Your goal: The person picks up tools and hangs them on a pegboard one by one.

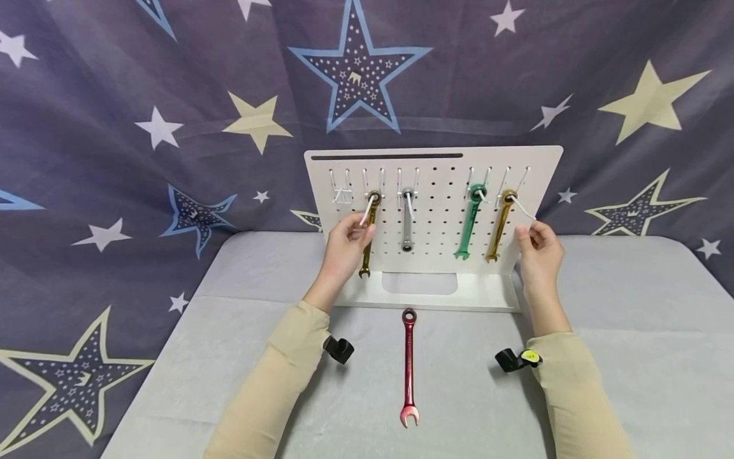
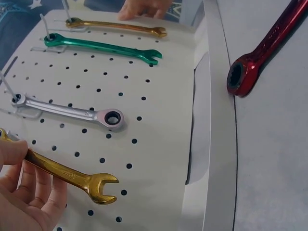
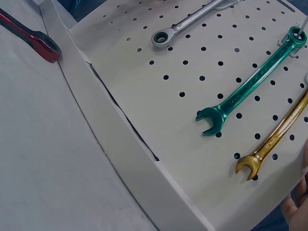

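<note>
My left hand [image 1: 346,245] pinches a dark gold combination wrench [image 2: 72,175] between thumb and fingers. The wrench's ring end is on a white hook of the white pegboard [image 1: 436,223], and its open jaw points down. At the board's right edge, my right hand [image 1: 541,258] grips the edge, thumb in front and fingers curled behind. Close by that hand hangs another gold wrench [image 1: 499,229], with a green wrench [image 1: 470,223] to its left. A silver wrench [image 1: 408,223] hangs between the green one and my left hand, ratchet ring downward.
A red wrench [image 1: 409,366] lies on the grey-covered table [image 1: 459,395] in front of the board's base [image 1: 430,303], ring end toward the board. A hook [image 1: 343,194] at the far left of the board holds no wrench. Star-patterned cloth [image 1: 229,76] hangs behind.
</note>
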`<state>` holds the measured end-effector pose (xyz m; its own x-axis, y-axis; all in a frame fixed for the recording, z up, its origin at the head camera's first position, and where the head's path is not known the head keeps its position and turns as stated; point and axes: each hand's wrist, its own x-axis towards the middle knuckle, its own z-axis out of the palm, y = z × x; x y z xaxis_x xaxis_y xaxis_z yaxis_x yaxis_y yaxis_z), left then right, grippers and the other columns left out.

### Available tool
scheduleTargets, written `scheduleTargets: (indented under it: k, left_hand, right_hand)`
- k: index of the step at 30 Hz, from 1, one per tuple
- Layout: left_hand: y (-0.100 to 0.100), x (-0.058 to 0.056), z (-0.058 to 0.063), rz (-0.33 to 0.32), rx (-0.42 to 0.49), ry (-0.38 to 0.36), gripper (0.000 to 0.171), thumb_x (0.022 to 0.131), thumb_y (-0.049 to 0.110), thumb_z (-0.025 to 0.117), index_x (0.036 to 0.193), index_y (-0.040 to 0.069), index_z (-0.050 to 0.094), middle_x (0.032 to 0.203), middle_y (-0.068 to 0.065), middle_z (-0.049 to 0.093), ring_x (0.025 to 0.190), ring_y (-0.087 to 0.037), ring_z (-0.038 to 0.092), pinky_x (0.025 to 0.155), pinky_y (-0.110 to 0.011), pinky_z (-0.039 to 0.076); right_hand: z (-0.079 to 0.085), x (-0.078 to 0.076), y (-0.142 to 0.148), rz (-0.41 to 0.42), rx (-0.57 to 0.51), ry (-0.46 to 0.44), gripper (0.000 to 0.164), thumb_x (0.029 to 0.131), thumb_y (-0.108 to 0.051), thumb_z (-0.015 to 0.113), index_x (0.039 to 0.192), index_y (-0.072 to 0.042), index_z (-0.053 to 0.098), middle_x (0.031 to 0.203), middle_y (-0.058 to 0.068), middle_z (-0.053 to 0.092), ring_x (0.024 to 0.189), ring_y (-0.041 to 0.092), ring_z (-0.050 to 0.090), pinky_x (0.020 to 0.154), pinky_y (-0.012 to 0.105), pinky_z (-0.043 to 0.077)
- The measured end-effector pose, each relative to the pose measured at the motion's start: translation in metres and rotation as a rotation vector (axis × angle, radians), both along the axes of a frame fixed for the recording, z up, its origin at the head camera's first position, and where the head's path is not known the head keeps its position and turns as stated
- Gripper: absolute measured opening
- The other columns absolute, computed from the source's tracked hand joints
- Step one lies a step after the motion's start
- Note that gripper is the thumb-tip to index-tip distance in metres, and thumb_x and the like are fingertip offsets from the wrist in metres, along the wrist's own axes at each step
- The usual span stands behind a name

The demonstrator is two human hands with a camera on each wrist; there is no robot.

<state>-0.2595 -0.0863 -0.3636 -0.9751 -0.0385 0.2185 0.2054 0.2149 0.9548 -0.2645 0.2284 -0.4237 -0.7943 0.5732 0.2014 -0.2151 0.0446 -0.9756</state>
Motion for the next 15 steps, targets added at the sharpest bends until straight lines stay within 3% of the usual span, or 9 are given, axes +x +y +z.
scheduleTargets:
  k: [4,12,15]
  left_hand:
    - [-0.001,-0.003,-0.003,0.002,0.02,-0.002,0.026,0.094,0.002,0.066,0.117,-0.009,0.061,0.109,-0.022,0.065,0.1,-0.032,0.063,0.087,-0.032,0.053]
    - [-0.003,-0.01,-0.012,-0.003,0.087,-0.025,0.025,0.092,0.003,0.068,0.114,-0.009,0.062,0.109,-0.024,0.066,0.082,-0.009,0.063,0.072,-0.024,0.055]
    - [-0.003,-0.012,-0.015,0.0,0.079,0.003,0.025,0.092,0.003,0.069,0.113,-0.009,0.062,0.109,-0.025,0.067,0.082,-0.01,0.064,0.073,-0.024,0.055]
  right_hand:
    - [0.001,-0.001,0.0,-0.005,0.009,0.001,0.008,0.09,-0.017,0.07,0.093,-0.017,0.062,0.074,-0.016,0.058,0.078,0.006,0.05,0.071,0.013,0.043]
    - [0.002,-0.001,0.0,-0.001,0.019,-0.002,0.008,0.092,-0.012,0.068,0.095,-0.013,0.061,0.073,-0.016,0.057,0.077,0.005,0.05,0.07,0.013,0.043]
    - [0.001,-0.001,0.0,0.001,0.011,0.003,0.008,0.092,-0.011,0.068,0.093,-0.015,0.061,0.073,-0.016,0.058,0.076,0.005,0.05,0.069,0.012,0.042]
